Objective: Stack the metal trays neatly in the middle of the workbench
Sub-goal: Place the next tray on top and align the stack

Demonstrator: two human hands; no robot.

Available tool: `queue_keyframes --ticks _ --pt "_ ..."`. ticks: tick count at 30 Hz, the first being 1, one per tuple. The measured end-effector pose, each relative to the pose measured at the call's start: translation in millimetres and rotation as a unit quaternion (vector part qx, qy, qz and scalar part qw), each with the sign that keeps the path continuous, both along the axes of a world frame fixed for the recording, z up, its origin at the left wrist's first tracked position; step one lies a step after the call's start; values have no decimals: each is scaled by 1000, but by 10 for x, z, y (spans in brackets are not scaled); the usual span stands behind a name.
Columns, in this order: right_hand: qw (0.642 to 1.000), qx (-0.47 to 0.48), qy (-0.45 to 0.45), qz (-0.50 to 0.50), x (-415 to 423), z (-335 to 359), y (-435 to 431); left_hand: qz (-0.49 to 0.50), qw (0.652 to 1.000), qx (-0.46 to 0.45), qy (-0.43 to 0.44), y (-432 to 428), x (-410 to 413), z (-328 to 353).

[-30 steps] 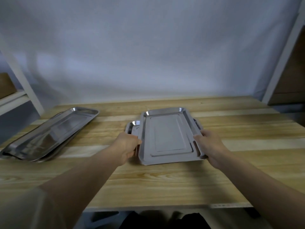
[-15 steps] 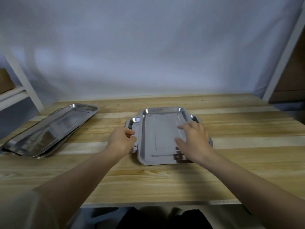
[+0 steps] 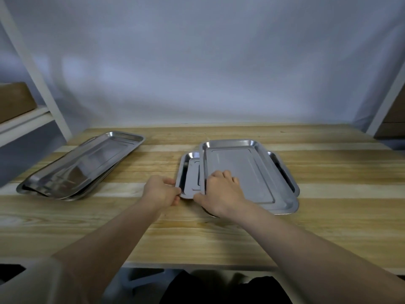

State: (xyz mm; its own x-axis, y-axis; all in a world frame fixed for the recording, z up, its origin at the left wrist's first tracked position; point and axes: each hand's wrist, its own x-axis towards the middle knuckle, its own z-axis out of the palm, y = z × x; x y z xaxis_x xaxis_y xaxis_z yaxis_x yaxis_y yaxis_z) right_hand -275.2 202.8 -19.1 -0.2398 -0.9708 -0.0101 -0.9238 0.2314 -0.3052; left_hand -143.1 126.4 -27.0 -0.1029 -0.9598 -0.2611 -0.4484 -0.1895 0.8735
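A metal tray (image 3: 252, 172) lies on top of a second metal tray (image 3: 189, 174) in the middle of the wooden workbench (image 3: 328, 172). The lower tray sticks out to the left and right of the upper one. My left hand (image 3: 162, 190) grips the lower tray's front-left corner. My right hand (image 3: 221, 191) holds the front-left corner of the upper tray, fingers curled over its rim. A separate stack of long metal trays (image 3: 83, 165) rests at the left of the bench, slightly askew.
A white shelf frame (image 3: 37, 73) stands at the left with a brown box (image 3: 15, 99) on it. A white post (image 3: 385, 95) rises at the right. A grey-white sheet hangs behind the bench.
My right hand has crossed from the right side of the upper tray to its front-left corner. My left hand stays at the lower tray's left corner. The upper tray now sits further right.
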Motion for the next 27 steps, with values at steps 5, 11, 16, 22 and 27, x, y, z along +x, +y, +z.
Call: queue_keyframes --ticks 5,11,16,22,27 --pt "1000 4 10 23 -204 84 144 -7 1000 -27 3 -46 16 -80" --pt "999 -32 -27 8 -677 -66 348 -48 983 -163 -71 -34 4 -222" --pt "996 -69 -49 -8 -948 -128 457 -183 938 -275 -104 87 63 -205" --pt "995 -65 -75 1 -1119 -250 525 -272 866 -358 -218 171 18 -146" --pt "996 -71 -52 10 -1101 -266 541 -289 854 -358 -244 160 7 -132"
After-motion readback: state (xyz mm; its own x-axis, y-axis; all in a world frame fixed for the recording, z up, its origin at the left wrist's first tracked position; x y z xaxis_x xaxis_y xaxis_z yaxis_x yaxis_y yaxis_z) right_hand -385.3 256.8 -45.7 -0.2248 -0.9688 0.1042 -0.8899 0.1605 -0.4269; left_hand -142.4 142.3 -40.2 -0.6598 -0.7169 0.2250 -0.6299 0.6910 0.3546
